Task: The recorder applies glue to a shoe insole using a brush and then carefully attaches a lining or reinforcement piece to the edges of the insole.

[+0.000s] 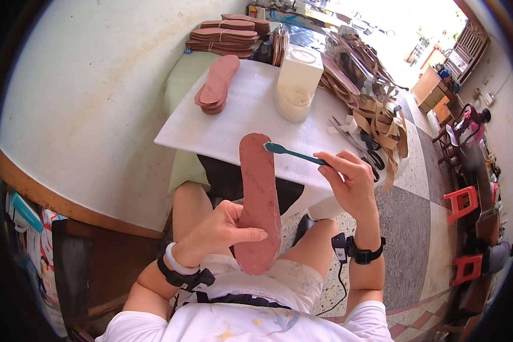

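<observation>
A reddish-brown insole (257,188) is upright in front of me, its upper end over the table's near edge. My left hand (225,228) grips it near the lower end, with the thumb across its face. Between the fingers of my right hand (350,176) is a dark teal brush (296,153), shaped like a toothbrush. The brush head touches the insole's upper right edge. Behind the insole, a small stack of similar insoles (219,82) lies on the white-covered table (191,125). A translucent plastic container (299,80) with whitish stuff inside stands to its right.
Bundled insole stacks (223,40) are piled at the table's back left. Scissors (373,157) lie at the right beside tangled tan strips (385,122). Red plastic stools (461,203) stand on the tiled floor at right. A wall (91,114) closes the left side.
</observation>
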`<action>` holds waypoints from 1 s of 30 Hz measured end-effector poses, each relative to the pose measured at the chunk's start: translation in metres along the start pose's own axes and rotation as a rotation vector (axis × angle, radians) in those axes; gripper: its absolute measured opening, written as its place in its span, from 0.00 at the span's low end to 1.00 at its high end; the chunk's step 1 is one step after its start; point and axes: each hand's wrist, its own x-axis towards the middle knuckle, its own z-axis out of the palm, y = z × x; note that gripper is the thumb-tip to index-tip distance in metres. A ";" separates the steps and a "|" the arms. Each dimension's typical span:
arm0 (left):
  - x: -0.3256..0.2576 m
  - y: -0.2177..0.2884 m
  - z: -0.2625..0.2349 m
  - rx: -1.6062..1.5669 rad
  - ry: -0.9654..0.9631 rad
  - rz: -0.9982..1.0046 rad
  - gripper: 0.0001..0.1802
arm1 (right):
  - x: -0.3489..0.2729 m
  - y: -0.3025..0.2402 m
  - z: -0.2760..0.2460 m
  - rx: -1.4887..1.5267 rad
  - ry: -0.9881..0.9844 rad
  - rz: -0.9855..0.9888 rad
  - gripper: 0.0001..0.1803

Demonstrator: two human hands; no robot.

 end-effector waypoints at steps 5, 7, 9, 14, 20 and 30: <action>-0.003 0.010 -0.003 0.009 0.032 0.000 0.14 | -0.004 0.004 -0.002 -0.015 -0.083 -0.054 0.11; -0.002 0.011 -0.008 0.007 0.034 0.001 0.14 | -0.011 0.007 -0.004 0.003 -0.170 -0.072 0.11; -0.004 0.008 -0.015 0.024 0.090 0.015 0.14 | -0.017 0.010 -0.007 0.029 -0.277 -0.095 0.10; 0.002 0.007 -0.021 0.028 0.147 0.056 0.13 | -0.020 0.017 -0.031 0.126 -0.481 -0.090 0.12; 0.005 0.011 -0.026 0.069 0.208 0.011 0.18 | 0.035 0.039 -0.035 -0.221 0.058 0.272 0.11; -0.005 0.004 -0.048 0.207 0.495 0.124 0.14 | 0.099 0.053 0.002 -0.525 0.052 0.229 0.10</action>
